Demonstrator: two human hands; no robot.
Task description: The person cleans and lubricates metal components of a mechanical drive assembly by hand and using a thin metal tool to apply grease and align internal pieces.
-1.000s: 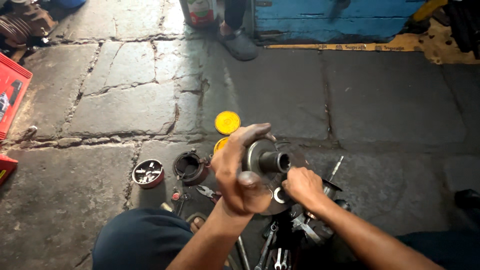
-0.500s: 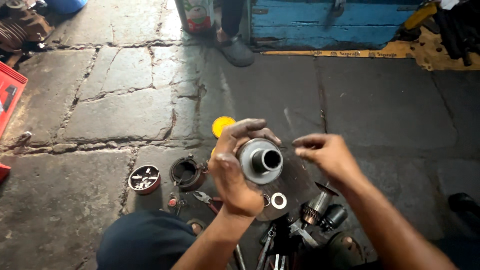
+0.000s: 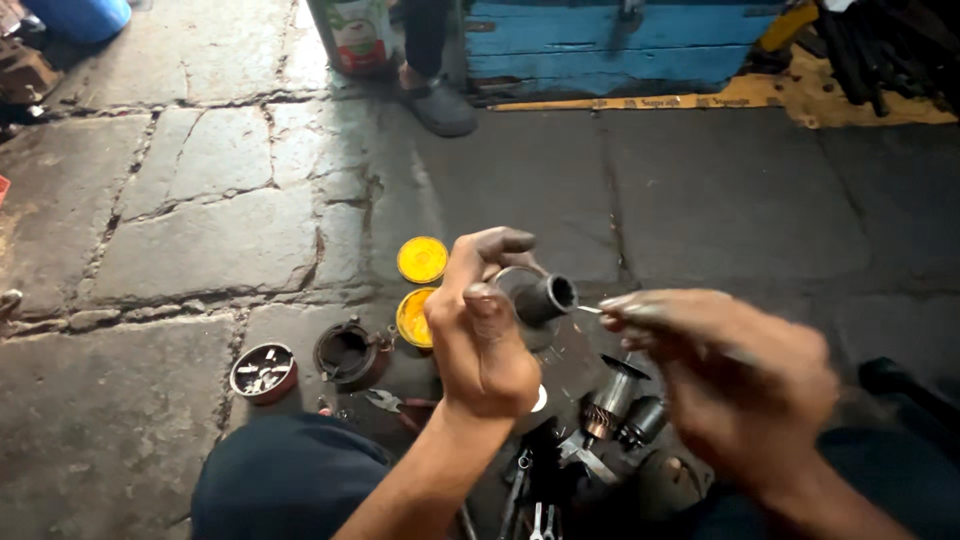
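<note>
My left hand grips a round grey metal part with a short tube-shaped hub, its opening turned to the right. My right hand, blurred, is just to the right of it, fingers pinched on a thin small metal piece whose tip points at the hub's opening. Below the hands lies a motor armature among dark metal parts and tools on the stone floor.
A yellow lid and an open tin of yellow grease lie left of my left hand. Further left are a dark ring-shaped housing and a small round tin of bits. Another person's shoe and a blue box are at the top.
My right hand lifted from the parts below and came up to the hub's opening with a thin piece. My left hand turned the metal part so its hub faces right.
</note>
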